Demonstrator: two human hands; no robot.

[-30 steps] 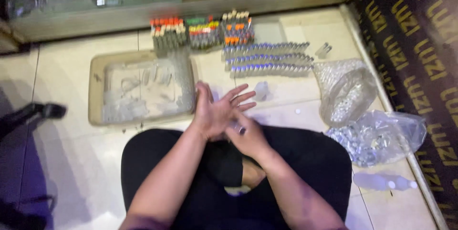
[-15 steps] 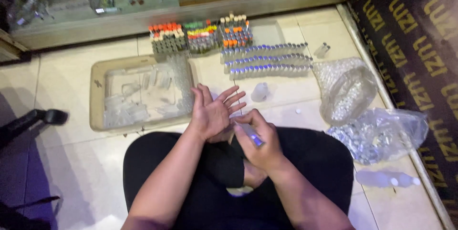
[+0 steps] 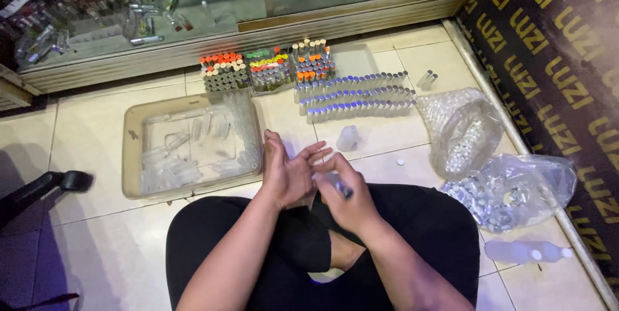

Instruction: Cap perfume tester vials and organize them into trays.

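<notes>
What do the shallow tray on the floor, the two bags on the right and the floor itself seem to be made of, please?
The tray looks like clear, slightly cloudy plastic: the tiles show through its walls. The two bags look like thin transparent plastic film, crinkled and glinting, with their small contents visible. The floor looks like glazed cream ceramic tile, smooth with grout lines, though stone cannot be ruled out.

i sit on a pale tiled floor (image 3: pixel 84 156); on it lie a shallow clear plastic tray (image 3: pixel 132 156), rows of blue-capped vials (image 3: pixel 354 95), and two crinkled clear bags (image 3: pixel 461 130).
</notes>
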